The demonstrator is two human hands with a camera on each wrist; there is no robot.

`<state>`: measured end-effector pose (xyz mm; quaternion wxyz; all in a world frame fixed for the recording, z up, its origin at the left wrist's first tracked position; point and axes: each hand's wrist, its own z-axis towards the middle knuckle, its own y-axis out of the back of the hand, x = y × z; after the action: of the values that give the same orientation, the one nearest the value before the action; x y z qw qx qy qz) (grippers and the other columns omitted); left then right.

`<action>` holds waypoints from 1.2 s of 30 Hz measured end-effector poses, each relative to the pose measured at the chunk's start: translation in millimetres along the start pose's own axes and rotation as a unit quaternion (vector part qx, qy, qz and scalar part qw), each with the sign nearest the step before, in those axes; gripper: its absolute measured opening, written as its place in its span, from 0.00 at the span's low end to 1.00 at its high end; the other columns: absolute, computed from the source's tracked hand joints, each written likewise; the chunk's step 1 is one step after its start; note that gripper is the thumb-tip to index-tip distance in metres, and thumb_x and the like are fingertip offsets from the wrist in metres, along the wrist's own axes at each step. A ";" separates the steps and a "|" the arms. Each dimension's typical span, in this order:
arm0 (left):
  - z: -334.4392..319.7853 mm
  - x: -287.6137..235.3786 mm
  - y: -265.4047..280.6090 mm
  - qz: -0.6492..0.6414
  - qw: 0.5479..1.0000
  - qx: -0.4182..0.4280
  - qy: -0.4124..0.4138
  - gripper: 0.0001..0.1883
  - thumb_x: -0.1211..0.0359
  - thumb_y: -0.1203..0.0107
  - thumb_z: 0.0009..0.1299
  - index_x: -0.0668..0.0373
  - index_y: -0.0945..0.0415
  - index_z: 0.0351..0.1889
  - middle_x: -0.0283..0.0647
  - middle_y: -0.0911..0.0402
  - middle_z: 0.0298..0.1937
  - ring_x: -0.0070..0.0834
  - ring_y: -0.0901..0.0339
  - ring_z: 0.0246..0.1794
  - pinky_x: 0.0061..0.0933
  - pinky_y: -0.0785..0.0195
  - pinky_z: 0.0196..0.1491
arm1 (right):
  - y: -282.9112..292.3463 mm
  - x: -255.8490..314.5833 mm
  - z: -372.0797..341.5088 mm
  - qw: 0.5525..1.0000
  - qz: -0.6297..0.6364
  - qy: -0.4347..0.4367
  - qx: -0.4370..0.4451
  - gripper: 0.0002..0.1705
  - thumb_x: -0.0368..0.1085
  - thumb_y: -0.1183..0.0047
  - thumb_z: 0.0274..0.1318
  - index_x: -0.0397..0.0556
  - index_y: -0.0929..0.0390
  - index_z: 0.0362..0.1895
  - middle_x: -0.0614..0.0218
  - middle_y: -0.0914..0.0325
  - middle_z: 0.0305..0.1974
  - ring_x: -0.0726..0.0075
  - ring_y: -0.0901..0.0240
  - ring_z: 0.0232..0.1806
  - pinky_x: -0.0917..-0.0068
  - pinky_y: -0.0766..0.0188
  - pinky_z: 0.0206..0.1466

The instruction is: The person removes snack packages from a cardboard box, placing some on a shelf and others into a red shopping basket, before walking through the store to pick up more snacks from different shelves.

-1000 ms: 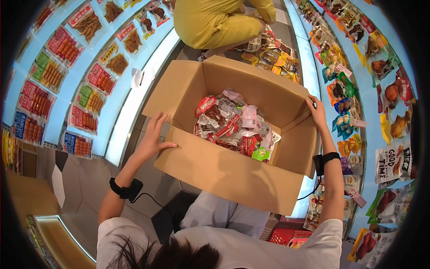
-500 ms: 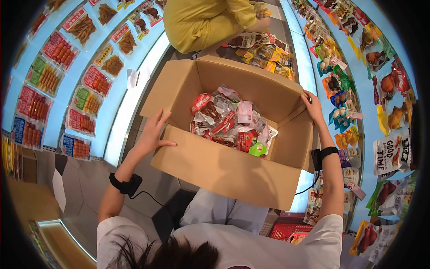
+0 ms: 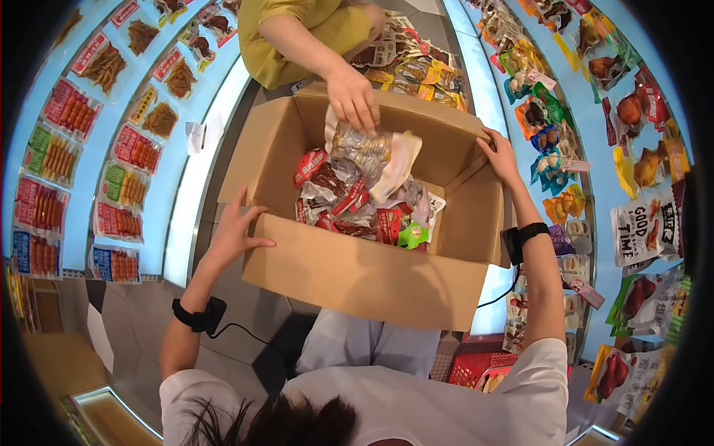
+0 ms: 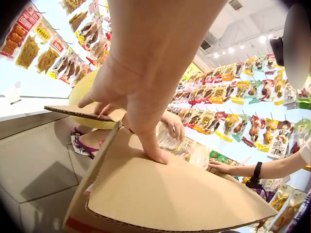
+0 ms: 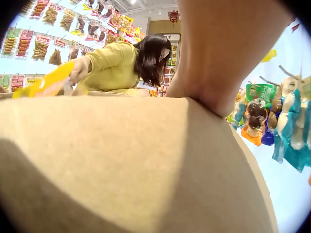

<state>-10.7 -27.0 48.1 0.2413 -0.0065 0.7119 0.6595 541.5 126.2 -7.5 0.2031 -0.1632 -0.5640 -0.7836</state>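
An open cardboard box (image 3: 357, 267), tilted in the head view, stands before the person's knees with several packaged snacks (image 3: 335, 197) inside. My left hand (image 3: 236, 232) rests at its near left corner, fingers spread. In the left wrist view the thumb (image 4: 155, 154) lies on the near flap and the fingertips touch the side flap. My right hand (image 3: 500, 157) grips the far right edge; its fingers are mostly hidden behind cardboard in the right wrist view. Another person's hand (image 3: 352, 98) holds clear snack packs (image 3: 364, 152) over the box opening.
A person in yellow (image 3: 279, 44) crouches beyond the box, beside a pile of snack packs (image 3: 424, 70) on the floor. Lit shelves with hanging packs (image 3: 74, 104) line both sides. A red basket (image 3: 476, 368) stands by the person's right side.
The other person's hand has reached in over the box with snack packs. The head view has shifted, so the box appears farther left; both my hands stay at the same places on it.
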 end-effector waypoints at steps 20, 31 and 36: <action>5.0 -5.0 -7.9 -0.007 0.999 -0.010 0.031 0.36 0.55 0.31 0.37 0.58 0.29 0.45 0.56 0.55 0.66 0.51 0.48 0.63 0.42 0.47 0.60 | 1.1 1.3 0.4 1.000 -0.016 0.009 0.003 0.24 0.49 0.51 0.53 0.50 0.32 0.50 0.61 0.29 0.46 0.56 0.34 0.48 0.66 0.38 0.52; 13.4 -12.1 -3.0 -0.007 0.999 0.003 0.044 0.34 0.55 0.31 0.37 0.59 0.29 0.43 0.59 0.54 0.65 0.54 0.47 0.62 0.43 0.45 0.58 | 3.5 6.1 3.7 1.000 0.007 -0.026 0.010 0.20 0.47 0.53 0.54 0.53 0.31 0.49 0.66 0.29 0.47 0.59 0.36 0.50 0.64 0.43 0.53; 15.8 -16.7 6.3 -0.058 0.996 0.030 0.063 0.35 0.56 0.31 0.37 0.59 0.30 0.44 0.59 0.54 0.65 0.54 0.47 0.62 0.42 0.44 0.58 | 7.4 12.2 -0.2 1.000 -0.026 -0.011 -0.007 0.19 0.44 0.55 0.56 0.52 0.32 0.50 0.65 0.30 0.48 0.60 0.36 0.51 0.64 0.43 0.54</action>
<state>7.2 -16.4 59.7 0.2340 -0.0821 0.7434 0.6211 534.6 122.3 4.4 0.1750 -0.1588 -0.5651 -0.7905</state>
